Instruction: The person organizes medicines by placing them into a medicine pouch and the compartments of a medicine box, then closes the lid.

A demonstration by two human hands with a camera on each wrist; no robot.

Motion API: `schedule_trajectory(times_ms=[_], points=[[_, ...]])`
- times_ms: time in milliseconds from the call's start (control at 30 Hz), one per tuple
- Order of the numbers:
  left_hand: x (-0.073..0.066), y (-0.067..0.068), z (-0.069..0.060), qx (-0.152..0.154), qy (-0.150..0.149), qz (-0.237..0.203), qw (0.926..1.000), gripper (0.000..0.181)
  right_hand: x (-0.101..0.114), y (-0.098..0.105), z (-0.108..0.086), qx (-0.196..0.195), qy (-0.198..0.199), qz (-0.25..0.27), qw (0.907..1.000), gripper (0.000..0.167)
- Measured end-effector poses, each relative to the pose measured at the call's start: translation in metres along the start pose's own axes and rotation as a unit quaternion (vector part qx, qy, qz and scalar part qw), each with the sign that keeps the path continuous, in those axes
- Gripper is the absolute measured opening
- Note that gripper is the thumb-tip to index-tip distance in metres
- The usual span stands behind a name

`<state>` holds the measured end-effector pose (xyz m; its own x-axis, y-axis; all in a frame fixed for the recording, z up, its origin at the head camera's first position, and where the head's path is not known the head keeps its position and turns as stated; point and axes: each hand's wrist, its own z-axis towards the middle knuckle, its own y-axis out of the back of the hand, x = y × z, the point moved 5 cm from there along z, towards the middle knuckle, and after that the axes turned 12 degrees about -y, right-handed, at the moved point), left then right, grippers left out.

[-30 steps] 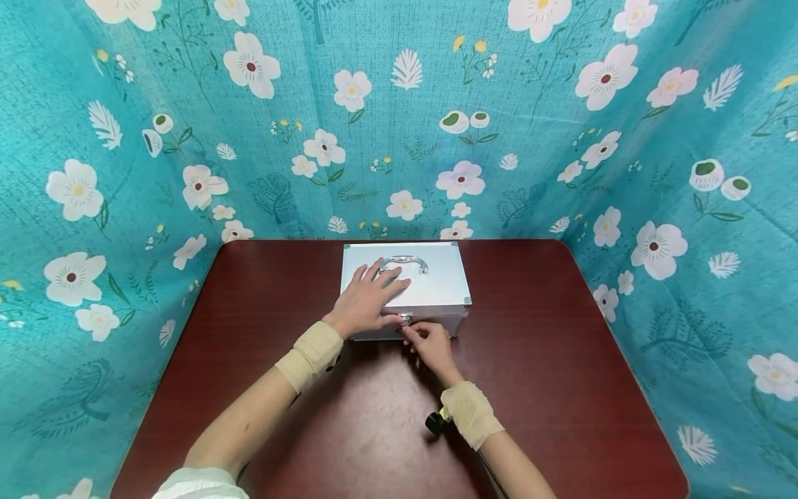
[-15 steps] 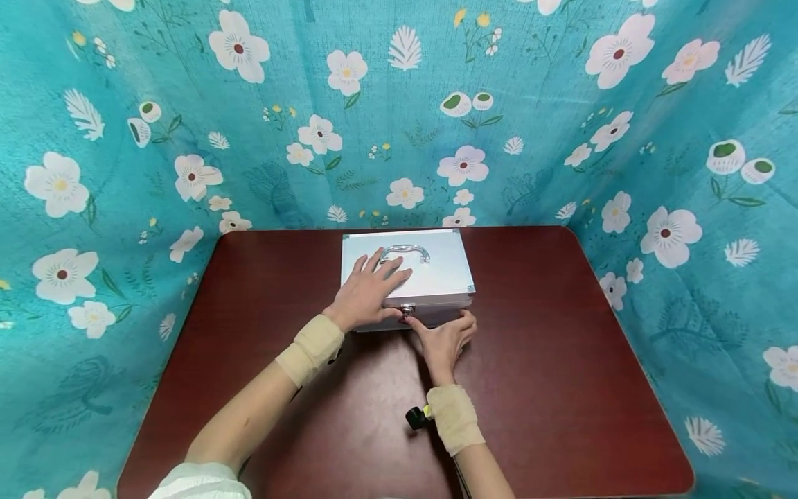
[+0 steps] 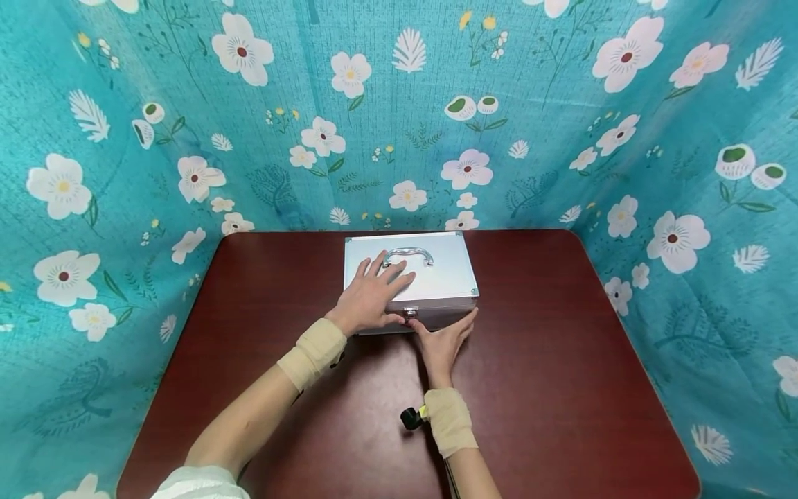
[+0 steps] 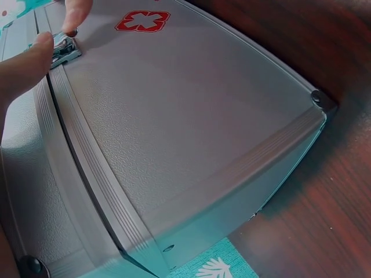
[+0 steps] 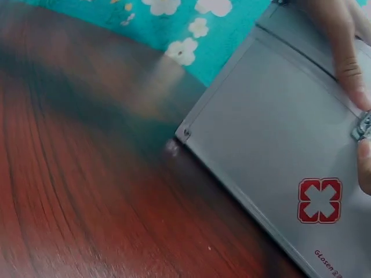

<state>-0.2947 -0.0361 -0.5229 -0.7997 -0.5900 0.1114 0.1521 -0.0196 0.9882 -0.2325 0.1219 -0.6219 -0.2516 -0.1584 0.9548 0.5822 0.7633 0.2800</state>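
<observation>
A silver first-aid case (image 3: pixel 439 267) stands at the table's far edge, its lid down and a metal carrying handle (image 3: pixel 408 253) on top. My left hand (image 3: pixel 370 294) rests on the lid with spread fingers, and its thumb (image 4: pixel 32 66) reaches down to the front latch (image 4: pixel 65 52). From below, my right hand (image 3: pixel 441 343) touches the same latch with its thumb (image 5: pixel 364 168). Its other fingers extend to the case's right front corner; their tips are hidden. The case's front bears a red cross emblem (image 5: pixel 320 200).
The case stands on a dark red wooden table (image 3: pixel 548 374) with rounded corners. A teal floral curtain (image 3: pixel 280 138) surrounds the back and sides. A small black camera (image 3: pixel 411 418) sticks out from the right wrist's wrap (image 3: pixel 450 423).
My right hand has gone from pinching at the latch to spreading, thumb on the latch and fingers at the case's right corner. The left hand stays on the lid. The head view has shifted slightly.
</observation>
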Motion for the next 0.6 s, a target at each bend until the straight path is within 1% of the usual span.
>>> schedule_trajectory(times_ms=[167, 267, 333, 533, 600], points=[[-0.005, -0.001, -0.002, 0.002, -0.014, 0.003, 0.9999, 0.095, -0.010, -0.002, -0.003, -0.049, -0.013, -0.028, 0.9983, 0.139], [-0.003, -0.001, -0.001, 0.001, -0.021, 0.003, 0.9998, 0.095, -0.014, -0.006, -0.004, -0.069, -0.005, -0.039, 0.9968, 0.139], [0.000, -0.001, -0.001, 0.003, -0.023, 0.000, 0.9997, 0.095, -0.014, -0.008, -0.004, -0.071, 0.000, -0.040, 0.9967, 0.139], [0.013, -0.006, -0.001, 0.022, -0.013, -0.023, 0.9994, 0.093, -0.015, -0.014, -0.002, -0.059, 0.004, -0.042, 0.9974, 0.142], [0.017, -0.007, -0.001, 0.018, -0.013, -0.030, 0.9993, 0.092, -0.014, -0.016, -0.002, -0.055, 0.006, -0.042, 0.9976, 0.142]])
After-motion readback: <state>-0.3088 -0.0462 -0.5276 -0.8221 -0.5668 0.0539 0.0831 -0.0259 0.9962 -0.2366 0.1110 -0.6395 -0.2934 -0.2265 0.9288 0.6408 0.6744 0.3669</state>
